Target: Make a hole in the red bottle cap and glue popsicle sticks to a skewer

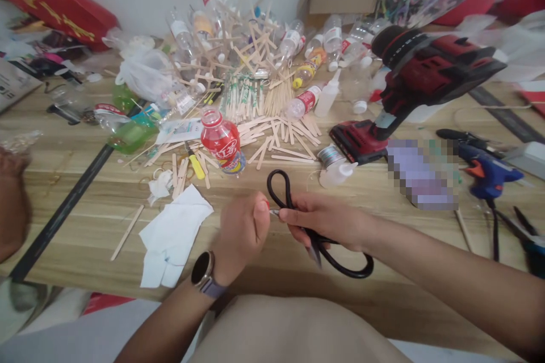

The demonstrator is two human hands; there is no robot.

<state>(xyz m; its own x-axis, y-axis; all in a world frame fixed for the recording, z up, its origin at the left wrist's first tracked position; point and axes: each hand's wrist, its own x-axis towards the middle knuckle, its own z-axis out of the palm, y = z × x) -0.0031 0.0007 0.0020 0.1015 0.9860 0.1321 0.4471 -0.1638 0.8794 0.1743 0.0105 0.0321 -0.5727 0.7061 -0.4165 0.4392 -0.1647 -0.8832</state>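
My left hand [246,221], with a watch [202,268] on its wrist, is closed in a fist around a small red piece [268,204]; only its edge shows, so its kind is hidden. My right hand [326,218] grips a pair of black-handled scissors [352,272] near the middle. The scissors are spread wide, their two handle loops pointing away from each other. One metal tip touches or nearly touches the red piece, while another blade points down below my right fingers. Beyond my hands stands an uncapped red-labelled plastic bottle [221,142].
White tissues [175,232] and wooden sticks [293,150] lie around. Behind are piled plastic bottles [332,34]. To the right are a red cordless drill [426,79], a small squeeze bottle [337,174] and a blue glue gun [489,167]. Another person's arm [12,204] rests at the left edge.
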